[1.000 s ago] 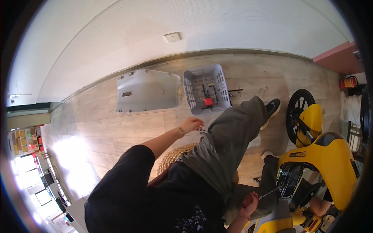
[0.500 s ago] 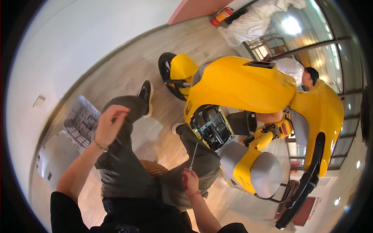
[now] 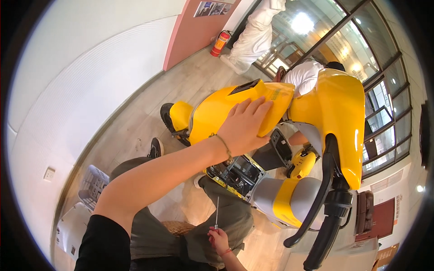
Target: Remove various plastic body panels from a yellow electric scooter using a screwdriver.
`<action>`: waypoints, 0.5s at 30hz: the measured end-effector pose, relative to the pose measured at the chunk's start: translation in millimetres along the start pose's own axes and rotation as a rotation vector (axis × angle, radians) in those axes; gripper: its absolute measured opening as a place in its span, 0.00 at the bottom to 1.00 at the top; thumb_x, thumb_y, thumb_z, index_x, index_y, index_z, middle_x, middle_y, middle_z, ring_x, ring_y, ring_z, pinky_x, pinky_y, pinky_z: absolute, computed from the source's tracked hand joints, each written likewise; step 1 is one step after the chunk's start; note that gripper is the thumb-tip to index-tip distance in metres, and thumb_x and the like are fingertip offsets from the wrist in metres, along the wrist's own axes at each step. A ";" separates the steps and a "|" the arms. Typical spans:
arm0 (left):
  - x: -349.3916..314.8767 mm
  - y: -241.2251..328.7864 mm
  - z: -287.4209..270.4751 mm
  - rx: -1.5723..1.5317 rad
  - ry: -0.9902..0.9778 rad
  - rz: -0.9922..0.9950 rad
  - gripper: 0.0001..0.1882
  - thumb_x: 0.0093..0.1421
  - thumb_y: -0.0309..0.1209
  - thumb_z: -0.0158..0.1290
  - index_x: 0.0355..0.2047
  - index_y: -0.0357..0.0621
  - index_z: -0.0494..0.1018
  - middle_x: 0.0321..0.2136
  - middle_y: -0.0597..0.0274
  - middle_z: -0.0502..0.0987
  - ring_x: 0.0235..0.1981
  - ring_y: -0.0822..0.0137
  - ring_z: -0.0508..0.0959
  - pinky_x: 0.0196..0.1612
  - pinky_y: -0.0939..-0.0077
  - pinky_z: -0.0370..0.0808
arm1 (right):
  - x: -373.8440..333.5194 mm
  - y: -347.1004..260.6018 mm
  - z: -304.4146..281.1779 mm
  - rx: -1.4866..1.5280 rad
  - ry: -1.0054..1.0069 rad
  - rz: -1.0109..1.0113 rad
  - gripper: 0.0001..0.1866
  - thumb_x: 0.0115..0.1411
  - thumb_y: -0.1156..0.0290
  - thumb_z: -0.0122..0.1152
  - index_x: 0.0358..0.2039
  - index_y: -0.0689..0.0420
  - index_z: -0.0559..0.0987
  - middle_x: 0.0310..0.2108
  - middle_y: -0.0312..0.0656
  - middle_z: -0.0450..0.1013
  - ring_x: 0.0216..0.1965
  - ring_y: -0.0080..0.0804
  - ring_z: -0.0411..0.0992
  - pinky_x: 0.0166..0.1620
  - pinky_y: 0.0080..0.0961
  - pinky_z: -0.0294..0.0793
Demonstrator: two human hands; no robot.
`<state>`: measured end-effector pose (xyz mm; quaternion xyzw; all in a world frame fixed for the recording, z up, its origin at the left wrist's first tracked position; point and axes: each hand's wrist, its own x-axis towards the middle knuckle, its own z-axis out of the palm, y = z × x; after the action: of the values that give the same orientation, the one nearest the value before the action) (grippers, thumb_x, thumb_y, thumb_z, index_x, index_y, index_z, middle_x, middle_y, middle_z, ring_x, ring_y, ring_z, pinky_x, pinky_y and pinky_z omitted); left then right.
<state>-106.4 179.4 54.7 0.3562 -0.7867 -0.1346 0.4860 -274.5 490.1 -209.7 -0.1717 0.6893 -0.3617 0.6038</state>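
Observation:
My left hand (image 3: 246,124) lies flat, fingers spread, on the yellow body panel (image 3: 210,108) of an electric scooter. Its forearm stretches across the view from the lower left. Close to my lap, my right hand (image 3: 219,239) is closed round the handle of a screwdriver (image 3: 217,212), whose thin metal shaft points up and away. Between the yellow panel and a grey-and-yellow section (image 3: 285,198) is an uncovered bay (image 3: 242,176) with black parts and wires inside. The scooter's handlebar grip (image 3: 325,239) reaches toward me at the right.
Across the scooter, a person in a white shirt (image 3: 303,77) bends down. A grey plastic crate (image 3: 92,183) and a white panel (image 3: 74,228) are by the left wall. A fire extinguisher (image 3: 220,44) stands at the back, beside a white figure-like shape (image 3: 253,38).
My left hand has moved from above my left leg, rightward and away, onto the yellow panel. My right hand keeps the screwdriver, now pointing more upright. The whole view has shifted.

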 end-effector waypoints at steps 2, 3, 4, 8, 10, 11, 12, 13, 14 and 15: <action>8.8 -3.2 5.6 -0.027 -0.036 -0.018 0.40 0.47 0.39 0.58 0.59 0.44 0.54 0.58 0.49 0.58 0.59 0.46 0.58 0.60 0.59 0.56 | 5.4 4.0 -4.9 0.034 -0.013 -0.021 0.13 0.57 0.74 0.55 0.42 0.63 0.71 0.26 0.39 0.72 0.20 0.20 0.67 0.24 0.15 0.67; 9.5 -5.6 4.2 -0.037 -0.058 -0.007 0.41 0.47 0.38 0.57 0.60 0.44 0.53 0.58 0.48 0.58 0.59 0.46 0.58 0.60 0.59 0.56 | 7.6 5.4 -7.0 0.056 -0.034 -0.017 0.13 0.57 0.74 0.55 0.42 0.63 0.71 0.27 0.39 0.72 0.20 0.20 0.67 0.24 0.15 0.67; 9.4 -7.4 2.8 -0.048 -0.081 0.004 0.41 0.46 0.37 0.56 0.60 0.44 0.53 0.59 0.48 0.58 0.59 0.45 0.58 0.60 0.59 0.56 | 10.2 6.8 -9.0 0.078 -0.056 -0.012 0.13 0.58 0.74 0.54 0.43 0.63 0.71 0.27 0.39 0.72 0.21 0.20 0.67 0.24 0.16 0.67; 7.4 -5.6 -8.4 -0.004 -0.141 0.004 0.43 0.46 0.37 0.56 0.61 0.45 0.51 0.59 0.47 0.57 0.59 0.46 0.58 0.60 0.61 0.57 | 13.3 3.2 -5.2 0.038 -0.083 0.018 0.13 0.58 0.73 0.54 0.43 0.63 0.71 0.27 0.39 0.72 0.21 0.21 0.67 0.24 0.16 0.66; 8.8 -6.1 -12.9 -0.018 -0.216 -0.023 0.44 0.45 0.37 0.56 0.62 0.44 0.50 0.60 0.46 0.56 0.59 0.48 0.58 0.60 0.62 0.57 | 11.5 0.1 -1.6 0.030 -0.066 0.023 0.13 0.58 0.73 0.54 0.43 0.64 0.71 0.26 0.39 0.72 0.21 0.21 0.67 0.23 0.16 0.66; 9.2 -7.0 -15.5 -0.017 -0.220 -0.018 0.44 0.45 0.37 0.56 0.62 0.44 0.50 0.60 0.46 0.56 0.59 0.48 0.58 0.60 0.62 0.57 | 11.2 0.0 -1.9 0.036 -0.067 0.022 0.13 0.58 0.73 0.54 0.43 0.64 0.71 0.26 0.39 0.72 0.21 0.21 0.67 0.23 0.16 0.66; 9.5 -8.2 -18.0 -0.025 -0.242 -0.005 0.44 0.45 0.37 0.56 0.62 0.44 0.50 0.60 0.46 0.56 0.59 0.48 0.59 0.60 0.63 0.58 | 10.7 -0.3 -3.5 0.061 -0.051 0.037 0.13 0.58 0.73 0.54 0.43 0.64 0.71 0.26 0.40 0.72 0.20 0.22 0.67 0.23 0.16 0.66; 10.3 -9.4 -20.2 -0.034 -0.265 0.007 0.44 0.45 0.37 0.56 0.62 0.45 0.50 0.60 0.46 0.57 0.58 0.49 0.60 0.59 0.64 0.59 | 10.5 -0.1 -5.4 0.086 -0.037 0.053 0.13 0.58 0.73 0.54 0.42 0.64 0.71 0.26 0.40 0.72 0.20 0.22 0.68 0.23 0.17 0.67; 13.3 -9.8 -22.5 -0.032 -0.270 0.010 0.44 0.45 0.37 0.56 0.62 0.45 0.50 0.60 0.46 0.57 0.58 0.49 0.60 0.59 0.64 0.59 | 15.1 4.4 -11.4 0.092 -0.037 0.052 0.13 0.58 0.73 0.54 0.42 0.64 0.71 0.26 0.40 0.72 0.20 0.22 0.68 0.23 0.17 0.67; 15.8 -9.9 -24.7 -0.047 -0.286 0.029 0.44 0.45 0.37 0.56 0.62 0.45 0.50 0.59 0.45 0.57 0.57 0.49 0.62 0.59 0.65 0.60 | 20.5 12.3 -19.1 0.105 -0.046 0.031 0.12 0.58 0.73 0.54 0.42 0.63 0.71 0.26 0.40 0.72 0.20 0.22 0.68 0.23 0.17 0.67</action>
<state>-85.3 164.7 71.8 0.3106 -0.8495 -0.1955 0.3790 -294.7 490.2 -232.7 -0.1373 0.6578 -0.3840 0.6333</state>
